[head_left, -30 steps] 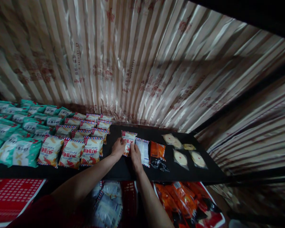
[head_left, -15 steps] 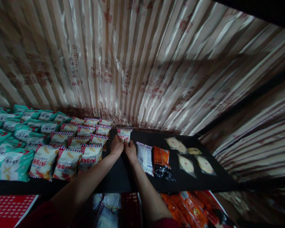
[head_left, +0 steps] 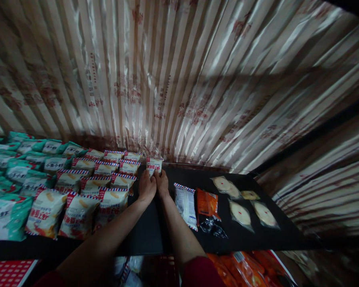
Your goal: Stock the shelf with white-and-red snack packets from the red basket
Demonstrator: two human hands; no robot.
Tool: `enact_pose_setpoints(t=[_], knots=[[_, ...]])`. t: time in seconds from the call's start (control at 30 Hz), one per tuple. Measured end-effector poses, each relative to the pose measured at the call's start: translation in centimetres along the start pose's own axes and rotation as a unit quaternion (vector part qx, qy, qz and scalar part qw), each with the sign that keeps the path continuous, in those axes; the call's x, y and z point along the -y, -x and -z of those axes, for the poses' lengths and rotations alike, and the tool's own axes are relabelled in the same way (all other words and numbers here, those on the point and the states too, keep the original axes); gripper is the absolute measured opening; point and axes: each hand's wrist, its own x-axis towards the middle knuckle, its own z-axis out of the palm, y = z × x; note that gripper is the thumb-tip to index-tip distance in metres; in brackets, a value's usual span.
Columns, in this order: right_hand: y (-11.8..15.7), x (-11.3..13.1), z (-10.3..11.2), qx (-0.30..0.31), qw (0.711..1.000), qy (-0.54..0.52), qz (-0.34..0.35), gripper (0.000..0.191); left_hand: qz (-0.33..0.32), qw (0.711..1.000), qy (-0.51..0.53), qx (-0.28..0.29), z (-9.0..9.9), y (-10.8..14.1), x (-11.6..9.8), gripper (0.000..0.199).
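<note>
Both hands reach to the back of a black shelf (head_left: 149,235). A small white and red snack bag (head_left: 154,163) stands upright between them. My left hand (head_left: 147,186) is closed on its left lower edge, and my right hand (head_left: 162,183) grips the right lower edge. Rows of matching white and red bags (head_left: 79,213) stand just left of my left hand. Right of my right hand lie a white bag (head_left: 186,205), back side up, and an orange and black packet (head_left: 208,205).
Teal snack bags (head_left: 6,217) fill the shelf's left end. Flat round wrapped items (head_left: 239,213) lie at the right. Striped sheeting (head_left: 179,79) hangs behind. Below the shelf are a red basket (head_left: 10,273) and orange packets (head_left: 248,269).
Both hands and the bag between them have moved slightly farther back, toward the sheeting and the back row of bags. The camera view has shifted a little.
</note>
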Motion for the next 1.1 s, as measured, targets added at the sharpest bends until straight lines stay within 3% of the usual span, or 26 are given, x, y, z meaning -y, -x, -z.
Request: enact_pose_setpoints(t=[0.3, 0.5, 0.63, 0.83, 1.1], knots=[[-1.5, 0.5, -1.2, -0.010, 1.000, 0.005, 0.009, 0.034, -0.003, 0.999, 0.041, 0.001, 0.2, -1.6, 0.5, 0.042], [-2.1, 0.6, -1.7, 0.009, 0.999, 0.015, 0.027, 0.036, -0.025, 1.000, 0.007, -0.018, 0.0, -1.8, 0.5, 0.041], [-2.1, 0.1, -2.1, 0.034, 0.996, 0.019, 0.078, 0.034, -0.016, 1.000, 0.003, -0.026, -0.4, -1.9, 0.8, 0.041], [-1.6, -1.4, -3.0, -0.023, 0.988, 0.047, 0.143, 0.051, -0.026, 0.999, 0.015, -0.028, -0.5, -2.0, 1.2, 0.043], [-3.3, -3.1, -4.3, -0.016, 0.976, 0.053, 0.213, 0.050, -0.055, 0.996, -0.063, -0.024, -1.1, -2.6, 1.8, 0.044]])
